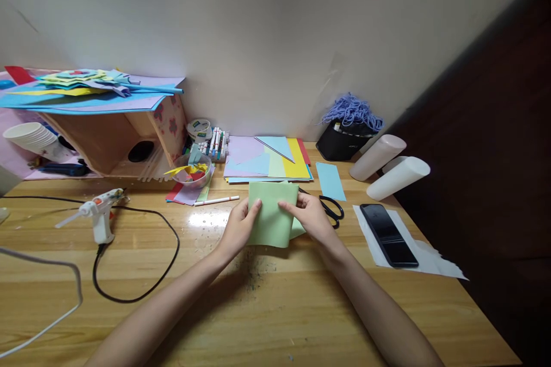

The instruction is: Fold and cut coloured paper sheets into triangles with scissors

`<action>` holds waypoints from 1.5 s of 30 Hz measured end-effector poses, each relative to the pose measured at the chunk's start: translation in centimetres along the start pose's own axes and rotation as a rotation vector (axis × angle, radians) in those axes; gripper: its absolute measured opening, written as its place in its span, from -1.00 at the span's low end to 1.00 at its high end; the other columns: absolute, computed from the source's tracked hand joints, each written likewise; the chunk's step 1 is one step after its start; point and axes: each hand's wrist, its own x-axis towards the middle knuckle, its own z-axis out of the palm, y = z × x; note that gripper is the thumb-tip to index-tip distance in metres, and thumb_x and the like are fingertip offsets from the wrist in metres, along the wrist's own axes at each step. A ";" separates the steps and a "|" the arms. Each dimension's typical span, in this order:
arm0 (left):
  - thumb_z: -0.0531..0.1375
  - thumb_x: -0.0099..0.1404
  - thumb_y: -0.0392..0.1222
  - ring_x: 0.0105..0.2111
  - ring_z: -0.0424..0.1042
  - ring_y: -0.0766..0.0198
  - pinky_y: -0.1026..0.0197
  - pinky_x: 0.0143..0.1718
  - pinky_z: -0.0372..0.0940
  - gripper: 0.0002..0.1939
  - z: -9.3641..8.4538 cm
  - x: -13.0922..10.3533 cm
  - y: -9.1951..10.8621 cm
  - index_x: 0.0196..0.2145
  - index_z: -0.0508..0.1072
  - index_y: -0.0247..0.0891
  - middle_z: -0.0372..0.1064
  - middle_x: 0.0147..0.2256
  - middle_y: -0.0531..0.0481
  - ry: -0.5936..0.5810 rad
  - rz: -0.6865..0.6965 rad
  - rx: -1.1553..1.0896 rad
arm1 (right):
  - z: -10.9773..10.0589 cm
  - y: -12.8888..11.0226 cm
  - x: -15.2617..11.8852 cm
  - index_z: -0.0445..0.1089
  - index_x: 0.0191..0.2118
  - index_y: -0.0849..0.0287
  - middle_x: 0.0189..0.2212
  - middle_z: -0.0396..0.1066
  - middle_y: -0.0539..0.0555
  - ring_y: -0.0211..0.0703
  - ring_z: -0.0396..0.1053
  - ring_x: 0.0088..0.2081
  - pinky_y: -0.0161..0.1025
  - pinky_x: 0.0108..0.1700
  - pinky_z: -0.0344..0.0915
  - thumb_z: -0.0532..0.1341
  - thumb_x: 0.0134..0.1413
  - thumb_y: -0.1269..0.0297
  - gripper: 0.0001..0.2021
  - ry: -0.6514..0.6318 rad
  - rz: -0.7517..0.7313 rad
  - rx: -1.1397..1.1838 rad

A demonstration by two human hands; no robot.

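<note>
Green paper [271, 221]: I pinch opposite sides between thumb and fingers, left hand [239, 226] and right hand [315, 221]; scissors [332, 213] beside the right.

The green paper [272, 218] hides most fingers of the left hand [239, 226] from us. The right hand [315, 219] covers part of the scissors [330, 213]. We lose the white cable [79, 287] at the left edge.
</note>
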 end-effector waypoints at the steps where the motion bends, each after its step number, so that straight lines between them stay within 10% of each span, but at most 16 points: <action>1: 0.01 0.20 0.03 -0.38 0.28 0.27 0.32 -0.39 0.16 -0.67 0.0 0.0 0.0 -0.42 0.35 -0.31 0.35 -0.43 0.01 0.001 -0.002 -0.004 | 0.0 0.0 0.0 0.43 -0.32 0.27 -0.33 0.48 0.16 0.02 0.42 -0.25 -0.15 -0.23 0.35 0.29 -0.24 0.14 -0.67 0.002 0.001 -0.005; 45: 0.01 0.19 -0.02 -0.56 0.15 0.34 0.32 -0.54 0.00 -0.69 -0.6 1.1 -1.0 -0.59 0.26 -0.27 0.21 -0.60 0.07 0.040 0.121 0.325 | -1.2 1.8 1.9 0.30 -0.56 0.21 -0.69 0.22 -0.05 -0.29 0.21 -0.63 -0.32 -0.54 0.20 0.14 -0.09 -0.03 -0.65 0.125 -0.156 -0.096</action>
